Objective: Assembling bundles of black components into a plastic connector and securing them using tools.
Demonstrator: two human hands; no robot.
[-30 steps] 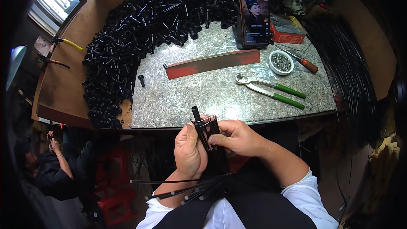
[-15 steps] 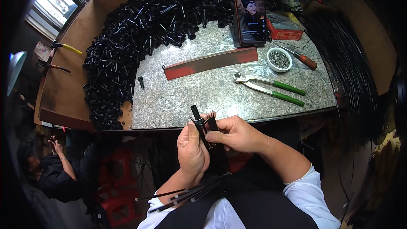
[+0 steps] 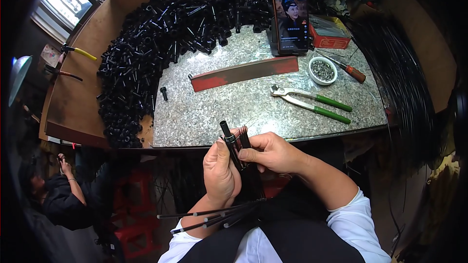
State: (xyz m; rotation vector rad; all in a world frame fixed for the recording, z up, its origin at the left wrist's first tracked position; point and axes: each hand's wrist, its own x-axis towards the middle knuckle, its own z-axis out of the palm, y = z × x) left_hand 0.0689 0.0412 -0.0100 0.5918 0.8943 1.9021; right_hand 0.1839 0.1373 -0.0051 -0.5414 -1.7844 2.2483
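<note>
Left hand: the left hand is closed around the lower part of a bundle of thin black rods, thumb laid up along its near side
Right hand: the right hand pinches the same bundle from the right, fingertips pressed on the rods just below a small ring-like collar near the top
Which hand is nearer: both touch it; the left carries the grip, the right only nips the upper part
Long axis: the bundle stands nearly upright between the hands, leaning slightly up and to the left, its capped tip just above the left thumb
Loose tails: below the left wrist, thin rod ends fan out to the left, near the person's lap
Table edge: the front edge of the stone worktop lies just beyond the tip, so the bundle sits off the table, over the lap
Ahead and right of the right hand: green-handled pliers, apart from the hands
Ahead and left of the left hand: a heap of black tube pieces, well apart
Open room: bare stone straight ahead of both hands, up to a red flat bar
</note>
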